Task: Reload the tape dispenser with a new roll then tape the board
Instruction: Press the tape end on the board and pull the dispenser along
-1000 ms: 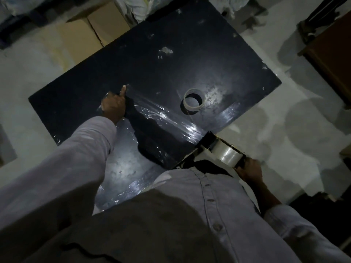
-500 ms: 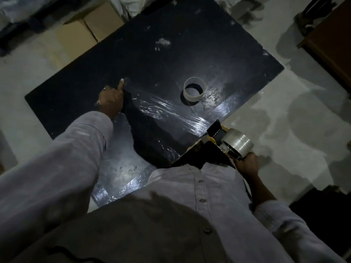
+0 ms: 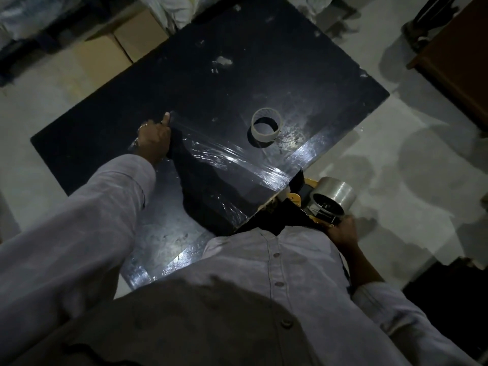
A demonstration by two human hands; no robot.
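Note:
A large black board (image 3: 237,75) lies flat on the pale floor. A strip of clear tape (image 3: 227,157) runs across it from my left hand (image 3: 154,140) to the board's near right edge. That hand presses the strip's end down, fist closed and thumb out. My right hand (image 3: 343,233) grips the handle of the yellow and black tape dispenser (image 3: 311,204), which carries a clear tape roll (image 3: 334,195) and hangs just off the board's edge. An empty cardboard tape core (image 3: 266,125) stands on the board beyond the strip.
More clear tape shines on the board's near part (image 3: 169,249). Cardboard boxes (image 3: 116,46) sit past the board's far left edge. Brown wooden furniture (image 3: 459,56) stands at the right. A dark object (image 3: 454,294) lies on the floor at lower right.
My right hand has lifted the dispenser slightly up and to the right, off the board's edge. My left hand stays on the tape end.

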